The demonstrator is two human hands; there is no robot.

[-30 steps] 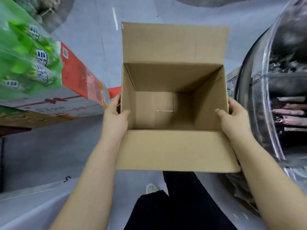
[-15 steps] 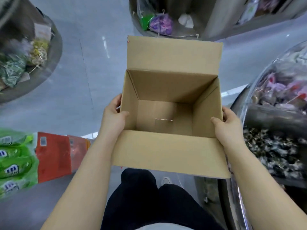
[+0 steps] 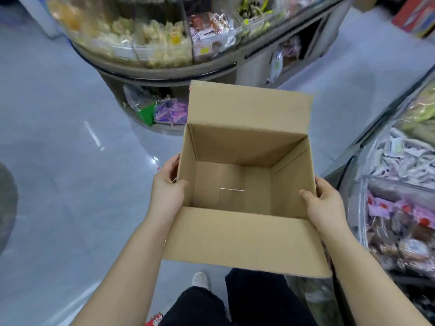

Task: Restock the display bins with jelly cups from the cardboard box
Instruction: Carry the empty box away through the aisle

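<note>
We carry the cardboard box [image 3: 244,194] in front of us, held up above the grey floor [image 3: 58,161], both flaps open, near one folded toward us and far one standing up. Our left hand [image 3: 167,191] grips the box's left wall, thumb hooked over the rim and inside, fingers curled round the outside. Our right hand [image 3: 326,205] grips the right wall the same way, thumb lying over the rim. Inside the box we see only bare cardboard bottom; no jelly cups show in it.

Compared with half a second ago, the grip is unchanged but our view has swung: the round display bin [image 3: 150,43] with yellowish and red-wrapped sweets, then only a sliver at the top, now fills the upper part of the picture, with a green and a purple bag [image 3: 169,111] on its lower shelf just beyond the box's far flap. The green and red packs at lower left have gone from sight. To our right, the curved display [image 3: 400,184] holds white, pink and brown wrapped sweets, close beside the box. Below it we see our dark trousers [image 3: 247,302] and a white shoe [image 3: 200,280]
</note>
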